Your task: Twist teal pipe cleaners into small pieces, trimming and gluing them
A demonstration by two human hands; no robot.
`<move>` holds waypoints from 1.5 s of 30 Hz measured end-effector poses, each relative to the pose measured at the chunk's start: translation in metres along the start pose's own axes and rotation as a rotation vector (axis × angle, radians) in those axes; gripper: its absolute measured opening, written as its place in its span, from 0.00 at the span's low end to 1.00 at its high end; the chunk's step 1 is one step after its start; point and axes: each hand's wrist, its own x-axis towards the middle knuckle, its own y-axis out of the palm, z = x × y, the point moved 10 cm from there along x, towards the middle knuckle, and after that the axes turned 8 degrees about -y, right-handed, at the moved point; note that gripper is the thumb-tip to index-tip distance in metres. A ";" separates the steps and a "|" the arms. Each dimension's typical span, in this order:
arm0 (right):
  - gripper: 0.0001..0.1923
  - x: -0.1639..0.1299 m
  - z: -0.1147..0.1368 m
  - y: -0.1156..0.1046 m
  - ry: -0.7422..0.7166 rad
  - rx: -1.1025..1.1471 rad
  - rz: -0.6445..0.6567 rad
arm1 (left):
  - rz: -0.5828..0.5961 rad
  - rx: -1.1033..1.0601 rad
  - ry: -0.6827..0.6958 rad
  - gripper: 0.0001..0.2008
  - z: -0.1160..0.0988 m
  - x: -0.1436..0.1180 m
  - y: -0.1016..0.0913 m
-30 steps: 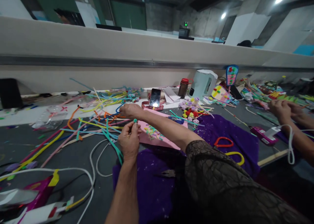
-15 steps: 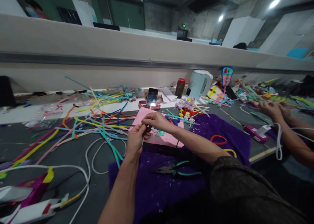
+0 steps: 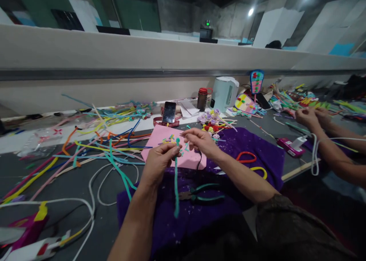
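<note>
Above the purple cloth [image 3: 183, 215] and its pliers [image 3: 200, 195], a teal pipe cleaner [image 3: 175, 177] is pinched upright by the left hand [image 3: 158, 161]. Its tip, before the pink sheet [image 3: 171, 146], is best kept steady while the right hand [image 3: 200, 139], fingers narrowly pinched beside it, works.

Head-worn view, forward-down over worktable [image 3: 85, 223]

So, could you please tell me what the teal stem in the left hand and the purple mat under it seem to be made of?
The teal stem in the left hand looks like a pipe cleaner: fuzzy, matte, holding a bent tip. The purple mat looks like soft felt or fleece, napped and speckled with white lint.
</note>
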 end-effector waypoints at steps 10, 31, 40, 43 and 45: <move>0.15 -0.025 -0.082 -0.095 0.143 -0.549 -0.161 | -0.086 -0.295 -0.213 0.18 0.079 0.024 0.008; 0.11 -0.027 -0.128 -0.073 0.462 -0.419 -0.143 | 0.078 0.128 -0.165 0.14 0.106 0.027 0.050; 0.09 -0.031 -0.101 -0.070 0.290 -0.016 -0.297 | 0.010 0.411 -0.025 0.11 0.092 0.025 0.048; 0.10 -0.032 -0.090 -0.072 0.254 -0.009 -0.319 | 0.000 0.464 -0.015 0.11 0.091 0.024 0.048; 0.10 -0.032 -0.084 -0.070 0.237 0.016 -0.302 | -0.001 0.487 -0.016 0.12 0.091 0.024 0.048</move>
